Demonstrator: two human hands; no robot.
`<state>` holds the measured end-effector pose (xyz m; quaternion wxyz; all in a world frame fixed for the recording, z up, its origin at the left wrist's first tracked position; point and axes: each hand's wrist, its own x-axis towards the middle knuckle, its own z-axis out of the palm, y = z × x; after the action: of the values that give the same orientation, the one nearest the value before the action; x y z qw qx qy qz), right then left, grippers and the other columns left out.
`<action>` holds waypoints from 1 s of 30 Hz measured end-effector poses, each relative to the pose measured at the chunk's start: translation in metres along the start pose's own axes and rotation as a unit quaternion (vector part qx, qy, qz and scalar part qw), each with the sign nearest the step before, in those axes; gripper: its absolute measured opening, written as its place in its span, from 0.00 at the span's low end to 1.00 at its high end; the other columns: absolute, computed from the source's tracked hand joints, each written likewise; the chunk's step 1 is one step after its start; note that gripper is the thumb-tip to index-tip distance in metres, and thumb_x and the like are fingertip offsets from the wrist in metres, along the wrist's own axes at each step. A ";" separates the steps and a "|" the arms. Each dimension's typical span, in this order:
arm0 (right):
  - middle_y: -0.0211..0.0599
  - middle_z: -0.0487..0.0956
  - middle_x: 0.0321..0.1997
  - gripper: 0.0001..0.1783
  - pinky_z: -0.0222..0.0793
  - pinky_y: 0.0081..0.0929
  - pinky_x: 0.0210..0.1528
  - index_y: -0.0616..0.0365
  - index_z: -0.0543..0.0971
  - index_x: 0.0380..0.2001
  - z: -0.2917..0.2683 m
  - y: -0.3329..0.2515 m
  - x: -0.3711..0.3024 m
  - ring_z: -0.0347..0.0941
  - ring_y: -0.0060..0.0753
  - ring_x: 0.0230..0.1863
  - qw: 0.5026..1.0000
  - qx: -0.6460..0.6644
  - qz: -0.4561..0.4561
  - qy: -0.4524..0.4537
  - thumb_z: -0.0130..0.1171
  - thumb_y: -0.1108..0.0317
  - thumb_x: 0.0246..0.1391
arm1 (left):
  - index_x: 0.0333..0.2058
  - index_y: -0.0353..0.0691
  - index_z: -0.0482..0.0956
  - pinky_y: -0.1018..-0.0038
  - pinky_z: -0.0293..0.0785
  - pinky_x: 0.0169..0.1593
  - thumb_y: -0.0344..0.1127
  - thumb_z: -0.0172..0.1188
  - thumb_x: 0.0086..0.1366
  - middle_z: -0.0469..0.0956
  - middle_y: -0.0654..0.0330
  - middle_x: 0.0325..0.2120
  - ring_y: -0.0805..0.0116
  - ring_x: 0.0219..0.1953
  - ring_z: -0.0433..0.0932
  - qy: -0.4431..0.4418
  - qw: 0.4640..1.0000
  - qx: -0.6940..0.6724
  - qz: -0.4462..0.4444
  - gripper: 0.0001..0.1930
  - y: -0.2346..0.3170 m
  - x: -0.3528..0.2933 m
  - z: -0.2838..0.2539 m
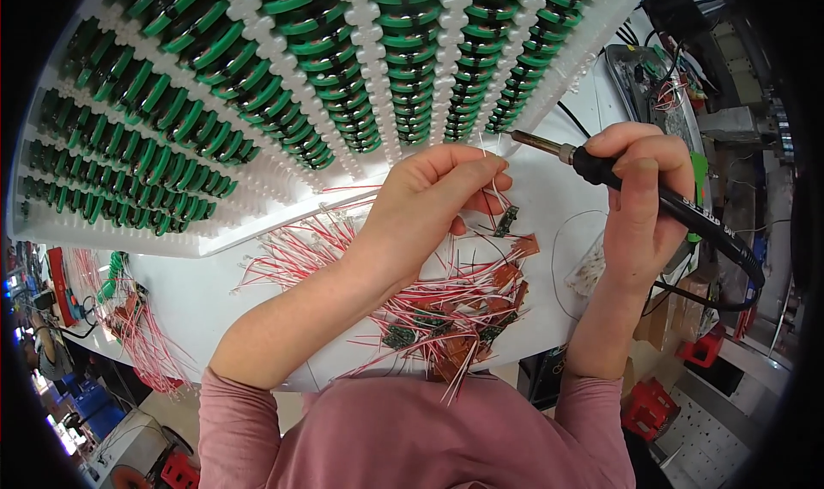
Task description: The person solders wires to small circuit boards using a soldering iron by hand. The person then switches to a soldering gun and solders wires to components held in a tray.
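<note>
Black-handled, metal-tipped soldering iron [592, 166], gripped by the right hand [644, 189], points toward thin white wires [483, 144] that the left hand [433, 189] pinches above the white desk [184, 292], beside a white foam tray [592, 39].

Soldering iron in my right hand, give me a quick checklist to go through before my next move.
1. Soldering iron gripped by its handle in the right hand: ok.
2. White wire pinched between the left hand's thumb and fingers: ok.
3. Tip clear of the white foam tray: cannot tell; it shows close to the tray's near edge, and one view hides the gap.
4. Tip hot enough: cannot tell; nothing visible shows its heat.
5. Loose red and white wires laid out apart: not ok; they overlap in a tangle on the table.
</note>
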<state>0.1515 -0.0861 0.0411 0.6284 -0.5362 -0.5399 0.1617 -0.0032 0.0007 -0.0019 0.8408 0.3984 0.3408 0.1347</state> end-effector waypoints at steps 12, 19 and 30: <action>0.41 0.73 0.32 0.07 0.62 0.17 0.34 0.61 0.67 0.27 0.033 0.004 -0.008 0.65 0.20 0.29 1.000 -0.009 -0.009 -0.010 0.50 0.69 0.52 | 0.33 0.44 0.75 0.87 0.59 0.26 0.42 0.53 0.59 0.77 0.68 0.30 0.86 0.28 0.70 0.003 1.000 0.013 0.005 0.09 0.002 -0.010 -0.032; 0.42 0.73 0.33 0.06 0.63 0.18 0.35 0.61 0.66 0.26 0.016 -0.001 -0.010 0.65 0.22 0.30 0.999 -0.012 -0.011 -0.035 0.50 0.70 0.52 | 0.33 0.44 0.75 0.87 0.59 0.26 0.42 0.53 0.59 0.77 0.68 0.29 0.86 0.28 0.70 0.012 1.000 0.006 0.016 0.09 -0.003 -0.012 -0.017; 0.42 0.73 0.33 0.08 0.63 0.19 0.35 0.61 0.66 0.26 0.014 -0.002 -0.013 0.65 0.22 0.30 1.000 -0.010 -0.009 -0.021 0.50 0.67 0.52 | 0.33 0.44 0.75 0.87 0.59 0.26 0.41 0.54 0.59 0.77 0.68 0.29 0.85 0.28 0.71 0.006 1.000 0.004 0.014 0.09 -0.001 -0.015 -0.016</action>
<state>0.1344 -0.0896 0.0339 0.6129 -0.5343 -0.5593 0.1616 -0.0251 0.0020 -0.0036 0.8353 0.4055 0.3407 0.1480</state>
